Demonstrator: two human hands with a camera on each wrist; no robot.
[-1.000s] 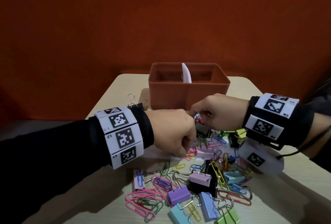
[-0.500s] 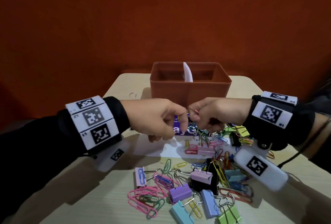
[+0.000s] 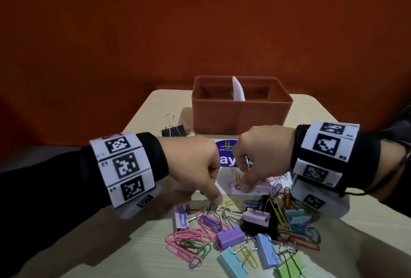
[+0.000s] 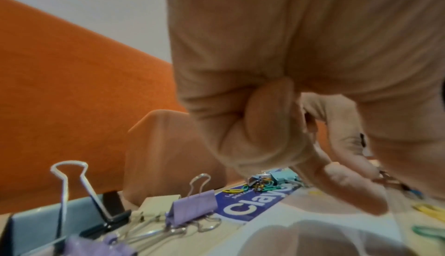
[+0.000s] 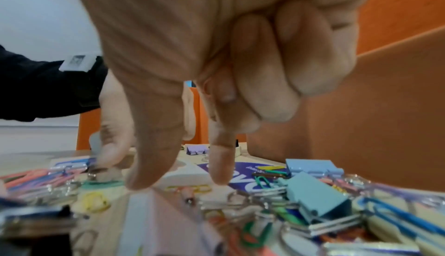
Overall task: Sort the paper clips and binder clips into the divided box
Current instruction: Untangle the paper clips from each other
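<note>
The brown divided box [image 3: 241,119] with a white divider [image 3: 238,91] stands at the back of the table. In front of it lies a heap of coloured paper clips [image 3: 189,241] and binder clips [image 3: 230,236]. My left hand [image 3: 214,198] reaches down to the table just above a green paper clip [image 3: 211,210], thumb and forefinger close together, the other fingers curled. Whether it holds anything is blurred. My right hand [image 3: 243,185] points thumb and forefinger down, spread apart, over a yellow paper clip [image 5: 190,187] on the white card [image 3: 224,183]. Nothing shows between them.
A black binder clip [image 3: 173,132] stands apart, left of the box. The card's blue label [image 3: 228,161] carries a few paper clips. Purple and cream binder clips [image 4: 192,206] lie left of the card. Light blue binder clips [image 5: 313,189] sit under my right wrist.
Half a second ago both hands were raised with fingertips meeting above the card. Both have since dropped to the table, the left towards the heap's near left, the right onto the card.
</note>
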